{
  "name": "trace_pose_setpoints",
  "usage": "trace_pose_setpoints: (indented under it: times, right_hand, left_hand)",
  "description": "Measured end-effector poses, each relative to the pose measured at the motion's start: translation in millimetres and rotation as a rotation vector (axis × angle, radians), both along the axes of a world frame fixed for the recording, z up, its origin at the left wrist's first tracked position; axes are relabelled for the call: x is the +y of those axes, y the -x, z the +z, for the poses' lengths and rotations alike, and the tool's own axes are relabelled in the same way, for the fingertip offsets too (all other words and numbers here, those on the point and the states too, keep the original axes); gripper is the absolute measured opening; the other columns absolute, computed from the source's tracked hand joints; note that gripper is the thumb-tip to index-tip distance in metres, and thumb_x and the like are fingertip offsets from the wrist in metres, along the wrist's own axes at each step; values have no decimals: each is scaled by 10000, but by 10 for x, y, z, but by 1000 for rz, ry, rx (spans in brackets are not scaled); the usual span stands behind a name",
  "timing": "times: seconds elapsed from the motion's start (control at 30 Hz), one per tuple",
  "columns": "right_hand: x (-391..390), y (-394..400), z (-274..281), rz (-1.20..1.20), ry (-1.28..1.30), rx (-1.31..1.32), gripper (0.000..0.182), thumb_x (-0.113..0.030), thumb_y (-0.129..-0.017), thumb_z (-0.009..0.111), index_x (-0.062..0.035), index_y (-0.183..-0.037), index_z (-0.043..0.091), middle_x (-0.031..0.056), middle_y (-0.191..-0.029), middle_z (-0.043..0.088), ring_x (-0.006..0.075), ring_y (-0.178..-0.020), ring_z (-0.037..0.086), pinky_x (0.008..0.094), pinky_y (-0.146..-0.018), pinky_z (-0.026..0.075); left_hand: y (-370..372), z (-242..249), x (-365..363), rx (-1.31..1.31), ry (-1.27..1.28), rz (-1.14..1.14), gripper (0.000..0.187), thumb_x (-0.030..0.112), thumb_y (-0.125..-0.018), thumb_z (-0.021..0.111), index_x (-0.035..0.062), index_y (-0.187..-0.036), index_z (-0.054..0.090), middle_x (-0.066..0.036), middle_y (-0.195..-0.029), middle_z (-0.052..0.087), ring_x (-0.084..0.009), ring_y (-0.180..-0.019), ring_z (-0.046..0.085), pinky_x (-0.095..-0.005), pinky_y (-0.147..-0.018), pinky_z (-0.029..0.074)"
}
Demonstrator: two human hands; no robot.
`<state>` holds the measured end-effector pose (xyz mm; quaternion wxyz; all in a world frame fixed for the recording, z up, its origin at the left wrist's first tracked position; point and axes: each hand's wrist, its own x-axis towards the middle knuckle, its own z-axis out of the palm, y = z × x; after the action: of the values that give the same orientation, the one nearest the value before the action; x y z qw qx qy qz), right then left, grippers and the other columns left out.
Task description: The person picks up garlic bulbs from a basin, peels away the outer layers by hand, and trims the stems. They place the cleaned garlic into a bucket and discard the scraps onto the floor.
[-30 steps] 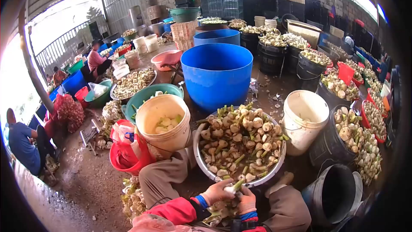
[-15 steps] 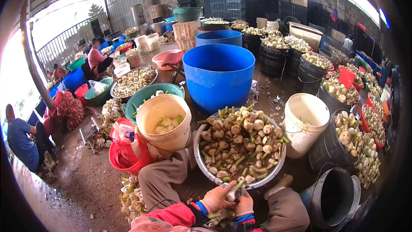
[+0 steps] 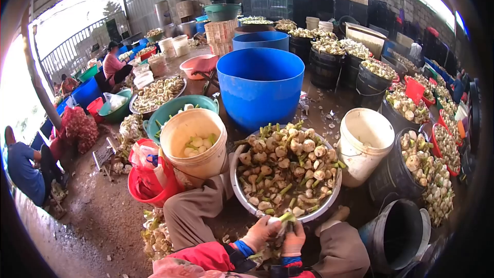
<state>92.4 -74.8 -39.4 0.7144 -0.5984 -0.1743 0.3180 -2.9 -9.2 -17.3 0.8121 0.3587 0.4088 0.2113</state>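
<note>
Gloved left hand (image 3: 261,232) and right hand (image 3: 294,239) pinch one garlic bulb (image 3: 280,221) between them, low over the lap, just below a heaped metal basin (image 3: 235,185). Trimming goes best with the grip firm near the stem.

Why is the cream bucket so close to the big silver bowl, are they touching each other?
Cannot tell. In the head view the cream bucket overlaps the silver bowl rim at its left edge, but one may simply stand in front of the other.
</note>
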Motion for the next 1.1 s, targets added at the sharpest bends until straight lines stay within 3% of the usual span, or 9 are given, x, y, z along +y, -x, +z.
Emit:
trace_pose_setpoints:
  times: [0.13, 0.33, 0.37, 0.53, 0.6, 0.7, 0.87, 0.97, 1.1]
  right_hand:
    - [-48, 41, -60, 331, -15, -87, 275, -15, -852, 510, 27, -1115, 579, 75, -1064, 618, 150, -970, 563, 272, -864, 443]
    - [-76, 37, -130, 499, 48, -143, 314, -71, -829, 528, 11, -1128, 580, 83, -1033, 628, 130, -940, 573, 259, -842, 448]
    - [-74, 35, -142, 448, 60, -67, 317, -71, -828, 530, 19, -1129, 574, 83, -1026, 628, 133, -927, 577, 257, -829, 451]
    - [-27, -33, -262, 135, -35, 607, 422, 54, -768, 473, 34, -1184, 532, 98, -981, 622, 198, -804, 618, 296, -659, 515]
    - [38, -130, -849, -86, 19, 419, 383, 23, -794, 452, -4, -1164, 550, 69, -899, 627, 190, -767, 615, 301, -622, 514]
    - [-138, -434, -551, -254, 28, 685, 363, 24, -806, 430, -65, -1122, 584, 71, -866, 630, 195, -771, 616, 364, -564, 517]
    - [-224, -317, -556, 523, 600, -469, 296, -56, -795, 573, -54, -1088, 614, 125, -1022, 650, 182, -940, 612, 264, -852, 454]
    - [-175, -44, -406, 457, 424, -543, 339, -14, -790, 559, -42, -1125, 601, 112, -1082, 634, 151, -1010, 578, 252, -897, 426]
    - [-57, 32, -99, 455, -47, 212, 464, 104, -761, 477, -20, -1203, 545, 88, -1170, 594, 144, -1085, 542, 244, -951, 385]
  left_hand:
    - [59, -201, 91, 63, -637, 12, 700, 225, -735, 779, 67, -1293, 387, -57, -992, 588, -133, -860, 564, -306, -738, 492]
    - [210, -387, 209, -35, -181, 120, 408, 245, -848, 667, 56, -1169, 500, -26, -946, 596, -112, -790, 560, -270, -645, 478]
    - [129, -427, 148, -55, -311, 227, 401, 429, -868, 582, 28, -893, 582, -70, -752, 617, -158, -624, 604, -309, -471, 483]
    - [193, -276, 141, -82, 65, 171, 448, 475, -756, 703, 73, -889, 558, -60, -823, 598, -186, -737, 603, -341, -670, 507]
    - [140, -84, 63, -120, 15, 201, 506, 578, -769, 630, 77, -825, 590, -47, -639, 601, -116, -493, 553, -202, -409, 400]
    - [329, 1, 169, -213, 116, -5, 650, 660, -747, 580, 33, -920, 570, -87, -860, 579, -210, -757, 563, -316, -677, 492]
    - [427, -11, 270, -194, 211, 246, 618, 655, -764, 558, 90, -1016, 580, -92, -851, 598, -225, -738, 581, -319, -601, 482]
    - [446, 92, 280, -184, 206, 191, 526, 559, -812, 578, 116, -1092, 538, -84, -912, 587, -236, -755, 580, -328, -595, 491]
    - [442, -11, 264, -227, 100, 114, 390, 281, -831, 660, 105, -1150, 520, -85, -962, 592, -265, -866, 605, -347, -680, 527]
